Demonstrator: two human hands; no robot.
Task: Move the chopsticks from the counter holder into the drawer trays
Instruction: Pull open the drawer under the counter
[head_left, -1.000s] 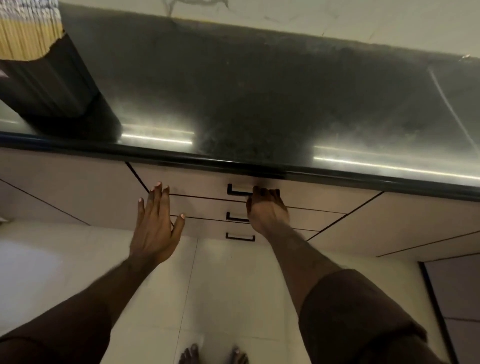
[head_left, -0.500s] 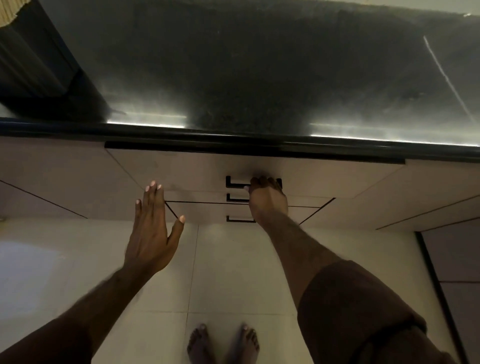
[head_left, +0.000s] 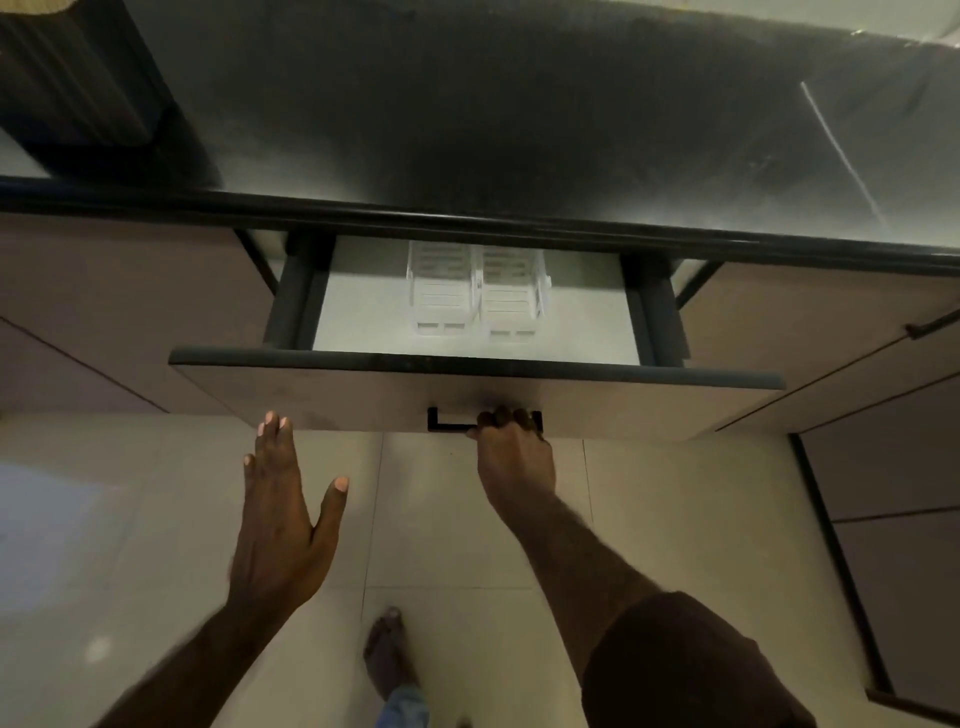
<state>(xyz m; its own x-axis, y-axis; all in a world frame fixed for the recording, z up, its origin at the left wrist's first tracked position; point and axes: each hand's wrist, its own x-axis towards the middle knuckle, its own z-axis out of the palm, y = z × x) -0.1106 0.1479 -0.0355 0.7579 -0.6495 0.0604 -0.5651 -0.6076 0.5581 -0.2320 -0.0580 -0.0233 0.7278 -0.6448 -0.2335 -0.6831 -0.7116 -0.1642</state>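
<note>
Chopsticks (head_left: 31, 4) barely visible in dark holder (head_left: 72, 78) on counter far left of drawer (head_left: 467, 389), two white trays (head_left: 478, 288) inside drawer, right hand (head_left: 511, 447) gripping drawer handle (head_left: 449, 423) to pull, left hand (head_left: 283, 514) flat, empty, below drawer front.

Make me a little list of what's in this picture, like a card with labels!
drawer: pulled open under the counter
trays: two white slotted ones, side by side, no chopsticks in them
right hand: fingers curled round the drawer's black handle
left hand: flat, fingers straight, holds nothing, below the drawer front
counter: dark and shiny
holder: dark, at the counter's far left, cut off by the edge
</note>
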